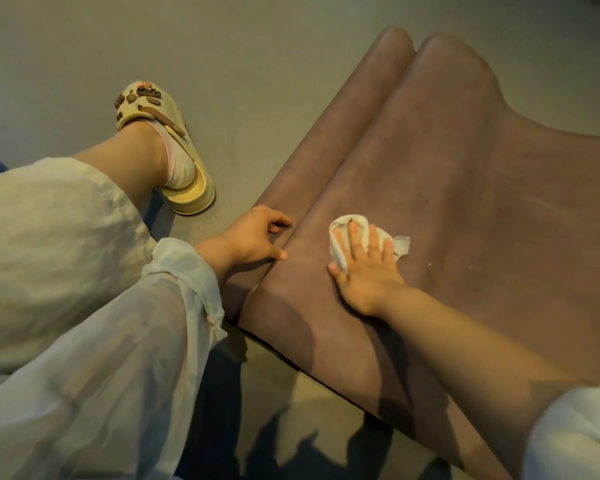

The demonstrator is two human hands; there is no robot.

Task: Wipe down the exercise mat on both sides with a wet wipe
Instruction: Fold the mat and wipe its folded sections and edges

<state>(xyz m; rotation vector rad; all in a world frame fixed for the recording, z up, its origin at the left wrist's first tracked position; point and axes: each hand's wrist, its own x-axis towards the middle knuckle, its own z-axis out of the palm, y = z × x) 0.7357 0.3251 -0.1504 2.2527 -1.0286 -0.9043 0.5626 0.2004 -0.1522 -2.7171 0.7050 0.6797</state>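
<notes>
Exercise mat: mauve-brown, lying on a grey floor, rumpled into two long ridges that run away from the camera. Near edge lifts off the floor slightly, a dark underside line showing along it.

Wet wipe: white, bunched, lying on the near slope of the wider ridge, a loose corner sticking out to the right.

Right hand: flat on the wipe, fingers straight and spread, palm down. Looks placed this way to push the wipe broadly across the surface rather than to pinch it; pressure probably comes through the whole palm.

Left hand: at the left ridge, fingers curled over its crest, thumb stretched into the valley between the ridges. Likely steadying the mat so it does not slide or buckle further under the wiping stroke. Whether the fingers truly grip the fold or merely rest on it, cannot tell.

Progress, judged: one face under work; flipping to the other side not yet done.

Surroundings: sheer white sleeve on the left arm, pale trousers, a cream sandal with brown charms planted on the floor just left of the mat.
</notes>
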